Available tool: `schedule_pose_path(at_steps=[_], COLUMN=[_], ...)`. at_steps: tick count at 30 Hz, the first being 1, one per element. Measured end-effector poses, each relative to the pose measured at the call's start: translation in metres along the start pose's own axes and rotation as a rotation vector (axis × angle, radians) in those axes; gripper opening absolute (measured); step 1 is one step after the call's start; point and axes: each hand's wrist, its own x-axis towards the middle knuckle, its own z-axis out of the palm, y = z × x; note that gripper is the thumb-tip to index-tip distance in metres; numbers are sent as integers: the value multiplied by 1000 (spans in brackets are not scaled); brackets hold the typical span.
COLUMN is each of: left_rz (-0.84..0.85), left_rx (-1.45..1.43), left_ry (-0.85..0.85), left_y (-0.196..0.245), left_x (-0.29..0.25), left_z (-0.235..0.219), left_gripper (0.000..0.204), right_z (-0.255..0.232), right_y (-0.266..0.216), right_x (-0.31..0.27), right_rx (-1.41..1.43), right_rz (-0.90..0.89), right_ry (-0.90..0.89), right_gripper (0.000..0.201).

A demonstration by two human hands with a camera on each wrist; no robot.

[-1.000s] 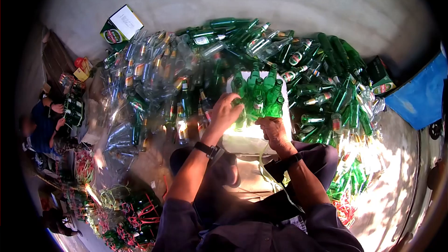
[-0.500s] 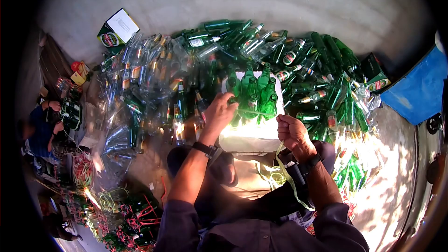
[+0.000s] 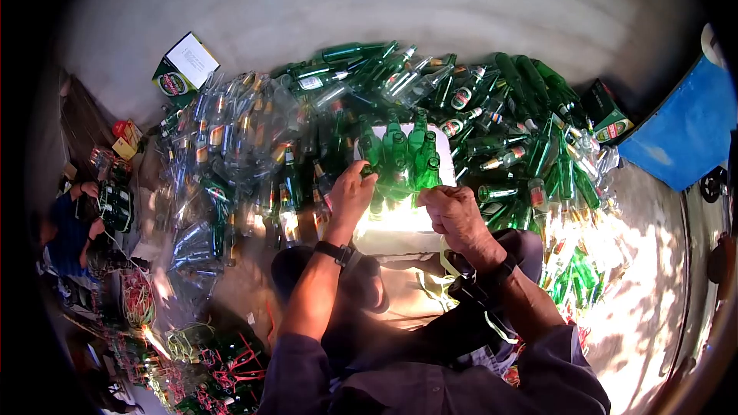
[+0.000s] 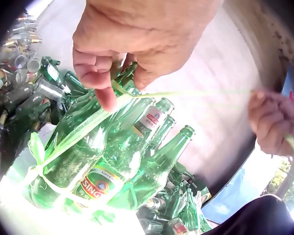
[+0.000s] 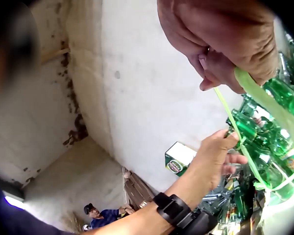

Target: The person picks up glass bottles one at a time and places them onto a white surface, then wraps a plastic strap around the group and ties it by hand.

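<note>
Several green bottles [image 3: 398, 155] stand upright in a cluster on a white block [image 3: 396, 243]; a pale green strap [image 4: 63, 143] runs round them and up to one bottle's neck. My left hand [image 3: 352, 198] grips the neck of the near-left bottle, fingertips by the strap in the left wrist view. My right hand [image 3: 455, 219], to the right of the cluster, pinches the strap, which stretches between the hands. The strap's loose end hangs below the right hand. Part of the gripped neck is hidden by the left hand.
Piles of loose bottles [image 3: 231, 134] lie left, behind and right of the block. Green boxes [image 3: 184, 69] stand at the pile's edges, with a blue panel [image 3: 676, 134] at far right. Another person [image 3: 69, 223] handles bottles at far left; red strapping [image 3: 234, 365] lies lower left.
My right hand first moved out to the right, drawing the strap across, then came back closer to the bottles. My left hand has stayed at the same bottle neck.
</note>
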Motion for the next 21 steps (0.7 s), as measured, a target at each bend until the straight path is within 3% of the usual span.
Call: schedule_pose_path(at_steps=[2, 3, 4, 6, 7, 8, 11, 12, 13, 14, 15, 16, 18, 20, 21], left_rz=[-215, -302, -295, -302, -393, -387, -540, -540, -475, -406, -396, -396, -449, -460, -387], left_rx=[-158, -349, -352, -516, -569, -569, -746, -747, -845, -940, -832, -832, -761, -904, -918], left_ry=[-189, -193, -197, -196, -237, -239, -341, -333, -271, -212, -153, -152, 129, -91, -236], left_y=[2, 5, 4, -2, 2, 7, 17, 13, 4, 0, -5, 8, 54, 70, 77], left_x=[0, -3, -4, -3, -1, 1, 5, 3, -2, -8, -15, -26, -55, -84, -99], left_z=[-4, -4, -2, 0, -5, -9, -20, -16, -7, -1, 3, 0, -15, -24, -31], left_gripper=[35, 38, 38, 38, 35, 35, 28, 28, 26, 25, 25, 25, 31, 37, 40], right_z=[22, 33, 45, 68, 75, 80, 82, 77, 72, 67, 62, 58, 54, 57, 55], right_y=[-5, 2, 7, 1, 11, 17, 12, 6, -3, -9, -14, -18, -20, -23, -21], right_x=[3, 4, 2, -11, -10, -8, -7, -10, -14, -16, -16, -15, -12, -11, -8], right_rx=[-384, -424, -467, -603, -626, -594, -411, -244, -78, -79, 85, 249, 350, 495, 518], right_rz=[-472, -436, -400, -551, -621, -615, -527, -358, -186, -185, -42, 100, 132, 158, 142], right_ry=[-124, -118, -112, -166, -185, -215, -227, -202, -174, -175, -164, -152, -162, -63, -102], right_gripper=[18, 17, 17, 15, 14, 13, 20, 22, 24, 24, 23, 22, 20, 21, 23])
